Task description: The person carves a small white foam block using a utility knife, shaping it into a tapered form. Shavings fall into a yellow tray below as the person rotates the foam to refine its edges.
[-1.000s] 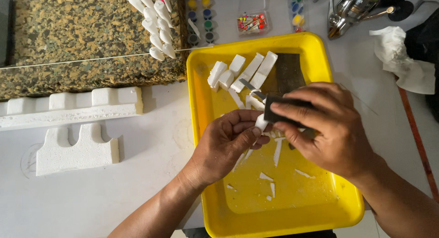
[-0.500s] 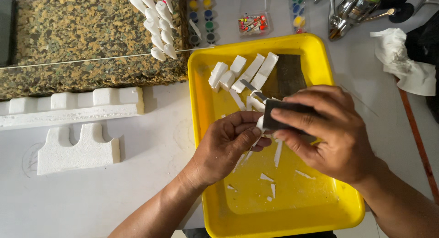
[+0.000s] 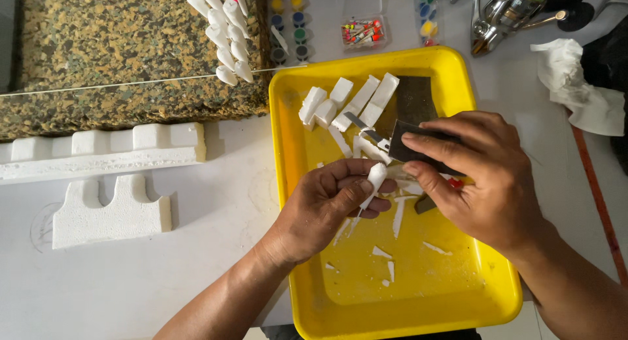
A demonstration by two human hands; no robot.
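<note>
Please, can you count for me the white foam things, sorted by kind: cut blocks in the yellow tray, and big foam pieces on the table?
Cut blocks in the yellow tray: 5 (first at)
Big foam pieces on the table: 2 (first at)
Total: 7

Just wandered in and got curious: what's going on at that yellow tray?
A person is working over a yellow tray. The left hand pinches a small white rounded foam piece, while the right hand holds a dark sanding pad close against it. White foam blocks and shavings lie in the tray. More shaped white pieces stand stuck in a speckled foam slab beside it.
</note>
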